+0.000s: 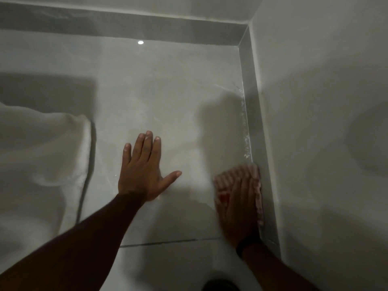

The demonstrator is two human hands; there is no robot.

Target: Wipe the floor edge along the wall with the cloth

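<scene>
Right hand [239,208] flat, we press the pink cloth [241,173] beside the skirting [252,114]; left hand [142,175] spread on the floor [168,91]; we should push firmly towards the white residue [246,133].

Pink-and-white striped cloth [241,174] lay flat, motion-blurred, on grey floor tile [168,91], right edge touching the grey skirting [254,114]; white specks [245,122] lined the floor edge [243,101] beyond.

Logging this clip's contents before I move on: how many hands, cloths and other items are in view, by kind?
Hands: 2, left hand and right hand
Pink cloth: 1, under the right hand by the wall
White fabric: 1, at the left edge
Dark wristband: 1, on the right wrist
Total: 5
</scene>
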